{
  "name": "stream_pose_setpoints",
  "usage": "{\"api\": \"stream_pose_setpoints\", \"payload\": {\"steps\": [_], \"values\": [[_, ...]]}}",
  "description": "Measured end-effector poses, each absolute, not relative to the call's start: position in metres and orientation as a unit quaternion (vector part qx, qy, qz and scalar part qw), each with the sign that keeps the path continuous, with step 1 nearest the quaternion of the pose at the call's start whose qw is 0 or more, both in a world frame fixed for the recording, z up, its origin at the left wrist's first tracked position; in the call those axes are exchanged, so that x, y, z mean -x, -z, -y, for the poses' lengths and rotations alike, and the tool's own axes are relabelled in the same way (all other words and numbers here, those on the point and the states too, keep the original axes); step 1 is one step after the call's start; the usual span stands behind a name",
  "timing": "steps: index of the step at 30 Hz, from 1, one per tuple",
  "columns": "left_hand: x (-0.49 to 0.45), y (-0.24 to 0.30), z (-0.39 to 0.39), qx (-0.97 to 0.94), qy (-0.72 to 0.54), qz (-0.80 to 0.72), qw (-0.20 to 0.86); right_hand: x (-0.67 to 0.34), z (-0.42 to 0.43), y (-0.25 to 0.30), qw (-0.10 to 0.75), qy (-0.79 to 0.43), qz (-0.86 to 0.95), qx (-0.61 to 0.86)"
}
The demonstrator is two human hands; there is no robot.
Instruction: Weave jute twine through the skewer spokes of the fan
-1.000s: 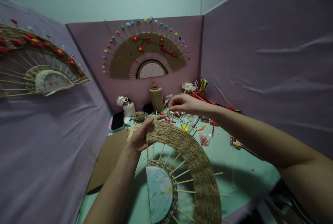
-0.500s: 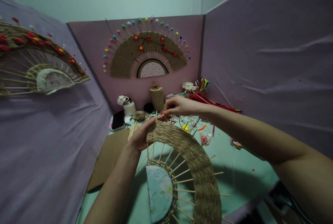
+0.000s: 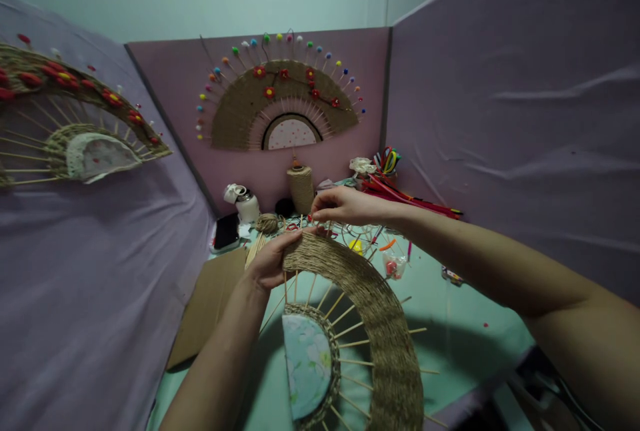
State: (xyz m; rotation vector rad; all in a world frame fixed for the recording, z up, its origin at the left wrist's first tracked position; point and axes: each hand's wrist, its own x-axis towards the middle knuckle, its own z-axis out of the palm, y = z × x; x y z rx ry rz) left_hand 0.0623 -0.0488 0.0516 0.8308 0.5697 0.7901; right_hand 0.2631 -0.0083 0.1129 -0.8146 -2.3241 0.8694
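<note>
A half-round fan (image 3: 395, 344) of woven twine on thin wooden sticks stands tilted before me. Its centre is a half-disc of pale blue flowered cloth (image 3: 306, 367). My left hand (image 3: 270, 261) is closed round the band's upper end, thumb on the near side and fingers behind. Just beyond that end, my right hand (image 3: 340, 205) pinches near the tips of the sticks. A small red spot shows at its fingertips, too small to name. Stick ends poke out past the band's outer edge.
Behind my hands stand a twine spool (image 3: 301, 189) and a white jar (image 3: 247, 205). A phone (image 3: 227, 232) and cardboard (image 3: 205, 307) lie left. Red pipe cleaners (image 3: 410, 197) and a small bag (image 3: 394, 265) are right. Finished fans hang on the back panel (image 3: 235, 104) and left panel.
My right hand has shifted slightly left and down at the stick tips. The fan has tilted very little, and my left hand keeps its hold. The whole view has moved slightly.
</note>
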Motion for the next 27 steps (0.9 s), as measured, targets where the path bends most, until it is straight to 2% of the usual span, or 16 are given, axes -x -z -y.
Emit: {"api": "stream_pose_setpoints", "payload": {"steps": [6, 10, 14, 18, 23, 25, 27], "values": [[-0.060, -0.044, 0.042, -0.393, -0.388, -0.271, 0.788, -0.269, -0.009, -0.093, 0.325, -0.441, 0.775, 0.315], [-0.058, -0.037, 0.038, -0.382, -0.378, -0.261, 0.802, -0.274, -0.021, -0.077, 0.344, -0.555, 0.693, 0.306], [-0.058, -0.029, 0.032, -0.368, -0.378, -0.252, 0.811, -0.270, -0.029, -0.071, 0.353, -0.616, 0.650, 0.271], [-0.058, -0.022, 0.029, -0.363, -0.384, -0.266, 0.806, -0.253, -0.035, -0.068, 0.362, -0.591, 0.667, 0.272], [-0.056, -0.021, 0.029, -0.360, -0.396, -0.287, 0.795, -0.246, -0.036, -0.061, 0.351, -0.427, 0.768, 0.324], [-0.055, -0.020, 0.028, -0.357, -0.398, -0.288, 0.795, -0.254, -0.034, -0.058, 0.371, -0.430, 0.750, 0.339], [-0.054, -0.018, 0.027, -0.357, -0.400, -0.290, 0.793, -0.266, -0.030, -0.054, 0.371, -0.503, 0.700, 0.345]]}}
